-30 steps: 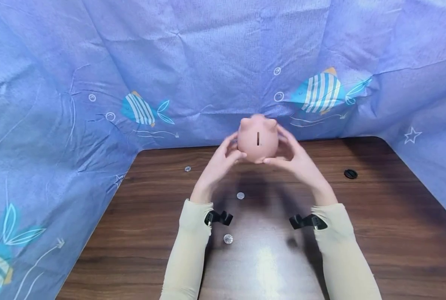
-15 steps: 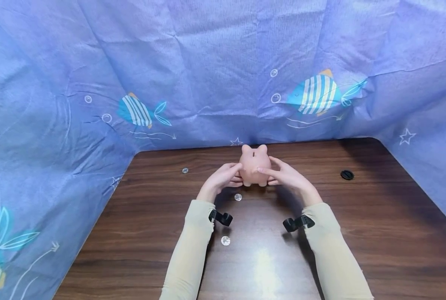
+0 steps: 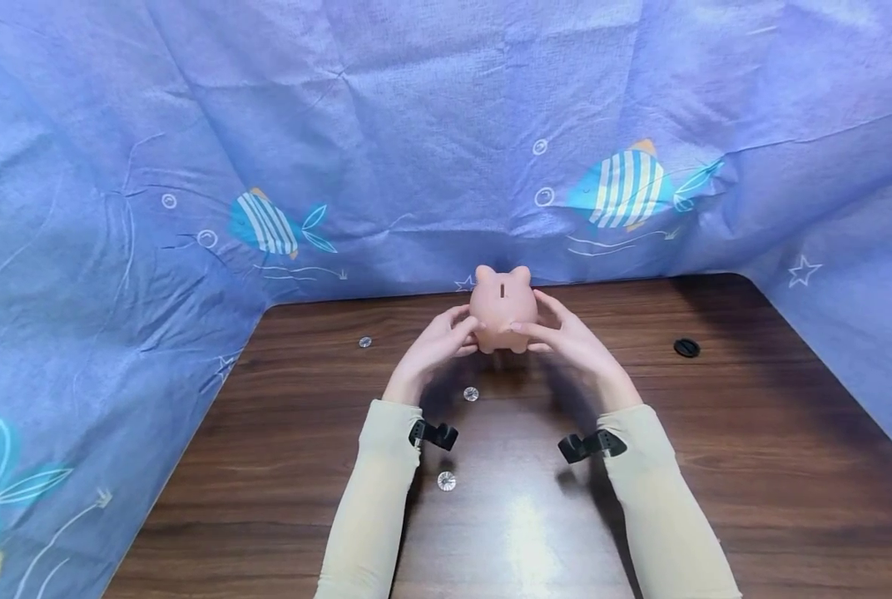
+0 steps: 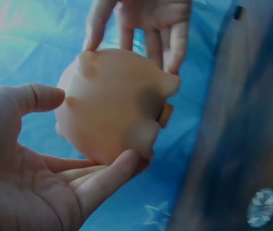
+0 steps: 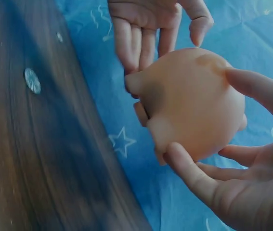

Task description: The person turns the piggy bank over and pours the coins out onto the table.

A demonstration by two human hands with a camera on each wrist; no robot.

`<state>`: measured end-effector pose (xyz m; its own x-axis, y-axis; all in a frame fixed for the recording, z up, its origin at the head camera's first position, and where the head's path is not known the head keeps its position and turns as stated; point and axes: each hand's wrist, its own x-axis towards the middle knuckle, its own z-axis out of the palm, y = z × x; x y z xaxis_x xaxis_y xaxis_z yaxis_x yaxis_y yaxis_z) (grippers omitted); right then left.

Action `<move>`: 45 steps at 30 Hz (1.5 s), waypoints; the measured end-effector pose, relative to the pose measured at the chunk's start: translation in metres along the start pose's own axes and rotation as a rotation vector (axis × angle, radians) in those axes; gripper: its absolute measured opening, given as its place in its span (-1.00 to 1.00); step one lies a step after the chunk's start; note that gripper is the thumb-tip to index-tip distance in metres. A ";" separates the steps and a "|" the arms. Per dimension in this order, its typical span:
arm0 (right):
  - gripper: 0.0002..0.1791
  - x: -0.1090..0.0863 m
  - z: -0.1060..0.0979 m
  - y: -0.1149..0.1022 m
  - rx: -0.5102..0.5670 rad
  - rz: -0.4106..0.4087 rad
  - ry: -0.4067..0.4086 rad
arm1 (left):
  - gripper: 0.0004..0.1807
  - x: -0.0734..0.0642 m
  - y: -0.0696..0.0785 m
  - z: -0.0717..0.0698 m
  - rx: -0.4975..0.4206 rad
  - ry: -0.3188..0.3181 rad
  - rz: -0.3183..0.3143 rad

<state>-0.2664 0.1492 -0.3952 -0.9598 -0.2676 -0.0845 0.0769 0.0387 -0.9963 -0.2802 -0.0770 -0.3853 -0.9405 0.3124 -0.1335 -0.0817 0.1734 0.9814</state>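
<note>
Pig [image 3: 502, 312] just raised off worktop [image 3: 289, 466]; left hand [image 3: 437, 343] and right hand [image 3: 577, 341] fingers clamped round its sides; handling judged unfinished.

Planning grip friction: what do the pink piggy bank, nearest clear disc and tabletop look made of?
Pink piggy bank: perhaps plastic or ceramic, matte; soft shading, no sharp highlights.
Nearest clear disc: glass or clear plastic, shiny; radial glints.
Tabletop: wood or laminate, semi-gloss; brown grain, bright reflection.

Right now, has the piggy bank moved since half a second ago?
Yes: in the head view, the piggy bank has shifted upward against the table's far edge.
</note>
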 end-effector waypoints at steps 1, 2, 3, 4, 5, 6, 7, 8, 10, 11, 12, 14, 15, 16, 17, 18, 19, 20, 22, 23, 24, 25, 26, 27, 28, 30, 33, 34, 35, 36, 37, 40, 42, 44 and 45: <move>-0.02 -0.001 0.001 -0.003 0.003 -0.009 0.001 | -0.33 -0.003 0.005 -0.001 0.010 0.003 0.013; -0.03 -0.002 0.002 -0.007 0.008 -0.025 -0.002 | -0.34 -0.006 0.009 -0.003 0.030 0.000 0.030; -0.04 -0.004 0.003 -0.011 0.000 -0.040 0.003 | -0.35 -0.009 0.014 -0.005 0.049 -0.006 0.055; -0.04 -0.006 0.004 -0.016 -0.007 -0.060 0.008 | -0.35 -0.012 0.019 -0.007 0.070 -0.006 0.082; -0.04 -0.010 0.006 -0.022 -0.021 -0.092 0.018 | -0.34 -0.016 0.024 -0.008 0.097 -0.002 0.119; -0.05 -0.014 0.007 -0.029 -0.035 -0.133 0.031 | -0.33 -0.020 0.029 -0.009 0.118 0.012 0.164; -0.05 -0.019 0.008 -0.036 -0.040 -0.192 0.045 | -0.31 -0.025 0.034 -0.009 0.130 0.027 0.221; -0.06 -0.024 0.010 -0.044 -0.037 -0.270 0.053 | -0.29 -0.031 0.040 -0.010 0.140 0.042 0.291; -0.02 -0.037 0.013 -0.059 -0.007 -0.452 0.058 | -0.23 -0.044 0.051 -0.009 0.135 0.070 0.452; 0.01 -0.044 0.014 -0.066 0.003 -0.556 0.054 | -0.20 -0.051 0.057 -0.008 0.131 0.076 0.550; 0.05 -0.051 0.015 -0.071 0.027 -0.658 0.036 | -0.16 -0.058 0.062 -0.007 0.118 0.072 0.650; 0.07 -0.063 0.016 -0.079 0.070 -0.845 -0.018 | -0.10 -0.071 0.070 -0.005 0.098 0.043 0.839; 0.06 -0.069 0.016 -0.081 0.086 -0.914 -0.046 | -0.07 -0.076 0.073 -0.004 0.090 0.024 0.919; 0.04 -0.074 0.016 -0.082 0.090 -0.970 -0.064 | -0.05 -0.081 0.075 -0.002 0.089 0.011 0.987; 0.03 -0.078 0.016 -0.082 0.094 -1.011 -0.080 | -0.05 -0.085 0.077 -0.001 0.084 -0.004 1.034; 0.01 -0.080 0.015 -0.081 0.102 -1.034 -0.096 | -0.05 -0.087 0.078 0.000 0.080 -0.015 1.065; 0.01 -0.081 0.015 -0.080 0.110 -1.041 -0.103 | -0.05 -0.088 0.079 0.000 0.079 -0.022 1.079; 0.01 -0.081 0.014 -0.079 0.111 -1.033 -0.101 | -0.05 -0.087 0.078 0.000 0.073 -0.027 1.074; 0.04 -0.074 0.013 -0.076 0.107 -0.978 -0.078 | -0.06 -0.081 0.076 0.000 0.054 -0.028 1.006; 0.05 -0.069 0.011 -0.073 0.111 -0.930 -0.064 | -0.08 -0.075 0.073 -0.001 0.043 -0.022 0.945; 0.06 -0.063 0.010 -0.069 0.108 -0.862 -0.040 | -0.10 -0.069 0.070 -0.001 0.027 -0.012 0.870; 0.06 -0.055 0.009 -0.065 0.104 -0.781 -0.013 | -0.13 -0.062 0.066 -0.001 0.019 0.011 0.777; 0.04 -0.047 0.007 -0.060 0.086 -0.687 0.018 | -0.17 -0.054 0.061 -0.002 0.010 0.036 0.677; 0.00 -0.039 0.006 -0.053 0.067 -0.581 0.050 | -0.22 -0.045 0.055 -0.002 -0.002 0.051 0.565; -0.04 -0.030 0.004 -0.045 0.044 -0.467 0.073 | -0.25 -0.036 0.048 -0.002 -0.012 0.062 0.447; -0.10 -0.014 0.002 -0.026 0.000 -0.245 0.090 | -0.27 -0.020 0.031 -0.001 -0.028 0.065 0.220; -0.10 0.003 0.000 0.001 -0.005 0.008 0.056 | -0.27 0.000 0.004 -0.002 -0.010 0.042 -0.029; -0.11 0.007 0.000 0.009 0.006 0.057 0.041 | -0.26 0.004 -0.002 -0.002 0.001 0.036 -0.076; -0.11 0.009 0.000 0.015 0.023 0.088 0.030 | -0.27 0.006 -0.008 -0.002 0.011 0.033 -0.102; -0.12 0.010 0.000 0.020 0.047 0.107 0.024 | -0.27 0.008 -0.013 -0.002 0.020 0.037 -0.115; -0.13 0.011 0.000 0.024 0.059 0.113 0.022 | -0.28 0.008 -0.016 -0.002 0.020 0.039 -0.119; -0.14 0.011 0.001 0.027 0.062 0.094 0.030 | -0.28 0.007 -0.018 -0.002 0.010 0.042 -0.111; -0.13 0.010 0.002 0.025 0.058 0.089 0.037 | -0.27 0.007 -0.019 -0.003 0.004 0.040 -0.106; -0.12 0.010 0.004 0.020 0.045 0.090 0.047 | -0.27 0.007 -0.017 -0.004 -0.002 0.033 -0.092; -0.12 0.009 0.005 0.016 0.034 0.081 0.055 | -0.27 0.006 -0.015 -0.005 -0.005 0.030 -0.075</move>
<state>-0.2729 0.1427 -0.4116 -0.9633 -0.2118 -0.1649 0.1634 0.0248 -0.9862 -0.2860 -0.0829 -0.4003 -0.9410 0.2710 -0.2024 -0.1538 0.1902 0.9696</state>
